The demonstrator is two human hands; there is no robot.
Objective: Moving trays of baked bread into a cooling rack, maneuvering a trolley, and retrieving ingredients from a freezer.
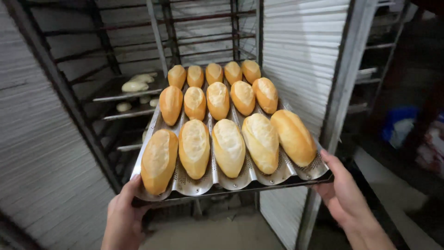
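Both hands are carrying a perforated metal baking tray [249, 178] by its near corners. The left hand [124, 215] is curled around the front-left corner, thumb up on the rim, fingers tucked underneath where I can't see them. The right hand [343, 192] does the same on the front-right corner, thumb lying along the edge. So both are clamped on the tray, not spread.

The tray is held out level in front of a tall metal rack [111, 92], about chest height by the look of it, and it's wavy, with five channels. Fifteen golden baked loaves [217, 99] sit in it in three rows of five; the near-row ones are the biggest in view. Further back on the rack's left shelves there are pale unbaked dough pieces [135, 85] on another tray. A corrugated white wall [300, 55] is right behind the rack.

What could go wrong, I reckon: all the weight hangs off two corner grips, so if either wrist dips the loaves can slide along the channels. The front-right loaf [293, 137] looks like the one to worry about, since it sits right at the outer edge close to the right thumb. The rack's upright post [344, 83] is also near that right corner, so a swing sideways could clip it and jolt the whole lot.
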